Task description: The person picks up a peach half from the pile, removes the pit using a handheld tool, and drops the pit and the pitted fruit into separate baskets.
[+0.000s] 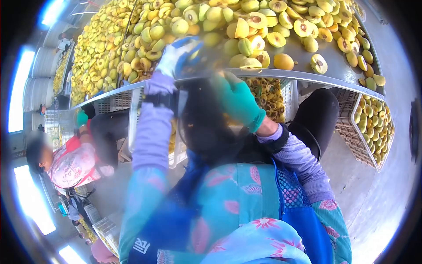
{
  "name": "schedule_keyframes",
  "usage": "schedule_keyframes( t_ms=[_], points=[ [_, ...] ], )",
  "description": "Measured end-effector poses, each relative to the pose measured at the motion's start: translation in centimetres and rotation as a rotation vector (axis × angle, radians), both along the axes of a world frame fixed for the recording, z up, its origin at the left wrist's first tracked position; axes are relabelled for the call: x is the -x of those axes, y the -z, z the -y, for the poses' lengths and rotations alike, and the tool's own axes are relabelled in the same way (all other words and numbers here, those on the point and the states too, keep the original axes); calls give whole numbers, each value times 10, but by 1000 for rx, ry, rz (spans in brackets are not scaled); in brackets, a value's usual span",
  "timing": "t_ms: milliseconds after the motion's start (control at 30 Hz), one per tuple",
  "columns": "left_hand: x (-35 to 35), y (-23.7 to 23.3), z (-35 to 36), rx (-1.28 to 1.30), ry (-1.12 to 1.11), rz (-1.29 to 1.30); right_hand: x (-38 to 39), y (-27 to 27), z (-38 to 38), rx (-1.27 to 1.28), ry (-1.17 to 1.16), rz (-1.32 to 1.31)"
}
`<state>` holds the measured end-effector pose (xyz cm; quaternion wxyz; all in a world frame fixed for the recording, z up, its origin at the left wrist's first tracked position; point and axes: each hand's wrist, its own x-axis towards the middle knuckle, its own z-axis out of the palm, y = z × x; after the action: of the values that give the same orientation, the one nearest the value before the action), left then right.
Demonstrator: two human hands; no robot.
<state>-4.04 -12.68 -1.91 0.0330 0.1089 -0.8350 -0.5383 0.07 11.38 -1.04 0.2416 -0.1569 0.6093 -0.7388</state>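
Observation:
Halved yellow-green stone fruit, some with pits showing, covers a metal worktable. Over the table, near its front edge, my left hand wears a white and blue glove. Its fingers reach out over the metal beside the fruit, apart and somewhat blurred, with no fruit visible in them. My right hand, in a green glove, is at the table's front rim with its fingers curled. Blur hides what it holds, if anything. Below it stands a crate of cut fruit pieces.
A plastic crate filled with halved fruit stands on the floor at the right. A seated co-worker in a pink patterned top is at the left. Farther back are other people, more crates and stacked round containers.

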Motion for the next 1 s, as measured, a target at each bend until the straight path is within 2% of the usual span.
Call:
schedule_keyframes(
  t_ms=[33,133,167,233,300,367,467,533,600,667,700,800,833,900,1000],
  points=[
    [-12,-1,-7,-196,3,-132,-3,2,7,15,-8,-90],
    [-36,1,-54,5,-158,-241,-12,-3,9,-50,11,-268],
    [-40,5,-57,171,-144,-245,-14,-2,8,-87,17,-267],
    [-54,-15,-84,777,-18,-454,-14,6,5,-166,41,-265],
    [-60,-20,-100,669,-8,-581,-11,14,-2,-217,86,-410],
    [-64,-34,-102,745,101,-678,-9,20,-3,-230,105,-474],
    [-71,-28,-101,462,27,-495,-8,15,-1,-221,64,-363],
    [-72,-15,-104,-32,-50,-395,-10,-10,-8,-272,-20,-174],
    [-71,-14,-107,26,-56,-424,-13,-14,-7,-253,-20,-116],
    [-71,-24,-110,639,2,-575,-17,-14,-5,-218,-17,-86],
    [-69,-17,-113,552,-79,-548,-19,-13,-4,-191,-14,-87],
    [-64,-7,-123,-158,-217,-437,-22,-4,1,-71,18,-7],
    [-63,-9,-126,-294,-253,-414,-22,1,3,-25,33,33],
    [-63,-15,-129,-565,-329,-364,-28,8,8,-29,115,-158],
    [-62,-8,-122,-211,-239,-439,-39,8,6,-70,193,-308]
  ],
)
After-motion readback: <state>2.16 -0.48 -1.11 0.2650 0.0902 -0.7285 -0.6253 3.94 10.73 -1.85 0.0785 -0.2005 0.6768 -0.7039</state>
